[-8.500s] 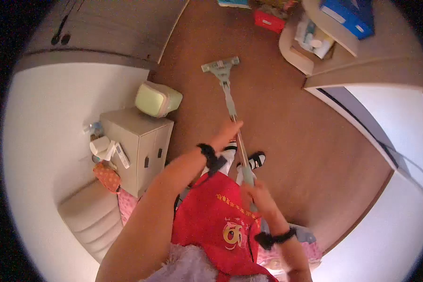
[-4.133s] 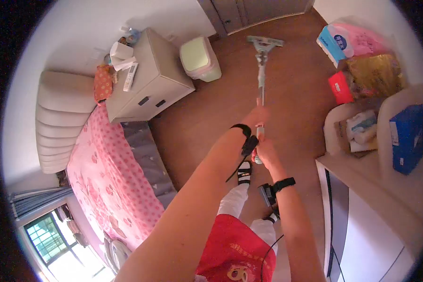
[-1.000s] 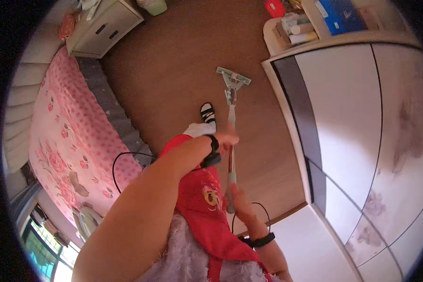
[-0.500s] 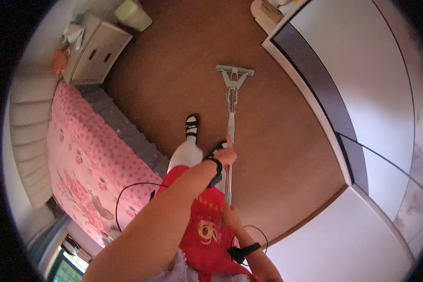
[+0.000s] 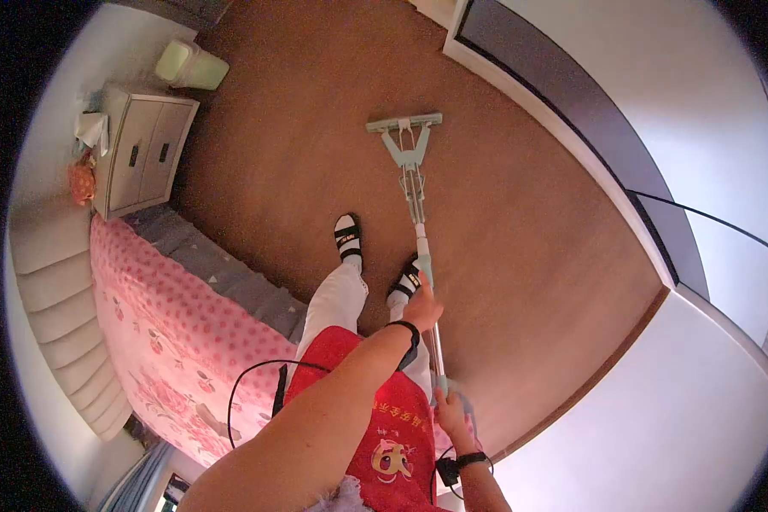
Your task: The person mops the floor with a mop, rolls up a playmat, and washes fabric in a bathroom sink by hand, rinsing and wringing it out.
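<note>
A pale green mop (image 5: 411, 162) rests with its wide head on the brown floor (image 5: 290, 111), its pole slanting down towards my body. My left hand (image 5: 423, 307) is wrapped round the pole just below the green joint. Lower down, near the pole's end, my right hand (image 5: 452, 414) grips the handle. Both wrists wear black bands. Behind the hands hangs a red apron (image 5: 392, 427) with a cartoon print. My feet, in black sandals (image 5: 348, 237), stand to the left of the pole.
A bed with a pink flowered cover (image 5: 171, 341) lies at the left, a grey strip along its side. Beyond it stand a nightstand (image 5: 149, 154) and a green bin (image 5: 192, 66). A white wardrobe (image 5: 657, 94) borders the floor at the right.
The mop head has shifted slightly left in view, and both hands sit lower in the picture, still round the pole. The view has turned, showing more floor near the bin.
</note>
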`<move>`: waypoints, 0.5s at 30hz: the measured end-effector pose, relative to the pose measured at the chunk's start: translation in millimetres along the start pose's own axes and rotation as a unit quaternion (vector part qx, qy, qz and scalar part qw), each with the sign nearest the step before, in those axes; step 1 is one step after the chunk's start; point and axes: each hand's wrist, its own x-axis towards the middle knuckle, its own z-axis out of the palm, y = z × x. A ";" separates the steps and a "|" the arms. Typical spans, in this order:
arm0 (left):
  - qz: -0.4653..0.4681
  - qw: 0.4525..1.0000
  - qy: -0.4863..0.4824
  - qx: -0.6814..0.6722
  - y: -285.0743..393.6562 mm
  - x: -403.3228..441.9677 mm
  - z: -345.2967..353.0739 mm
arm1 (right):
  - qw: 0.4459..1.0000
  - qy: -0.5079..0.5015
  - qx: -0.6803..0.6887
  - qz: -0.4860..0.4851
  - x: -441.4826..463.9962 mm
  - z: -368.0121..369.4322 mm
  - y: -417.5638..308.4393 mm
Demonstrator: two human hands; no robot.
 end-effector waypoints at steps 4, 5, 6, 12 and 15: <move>0.018 0.993 0.115 -0.014 -10.8 7.1 49.7 | 0.997 -0.018 -0.016 -0.077 -37.9 -24.7 -8.1; -0.001 0.989 0.131 -0.065 15.8 -30.5 14.9 | 0.998 -0.061 -0.033 0.006 -44.5 -34.2 -19.5; -0.020 0.982 0.148 -0.116 31.2 -49.8 -4.0 | 0.990 -0.102 -0.050 0.088 -46.0 -41.0 -25.6; -0.044 0.984 -0.023 -0.170 38.6 -72.9 5.9 | 0.985 -0.076 0.002 0.152 -102.2 -58.0 -59.7; -0.035 0.978 -0.070 -0.196 49.6 -87.8 3.5 | 0.989 -0.047 -0.049 -0.133 -100.1 -63.4 15.4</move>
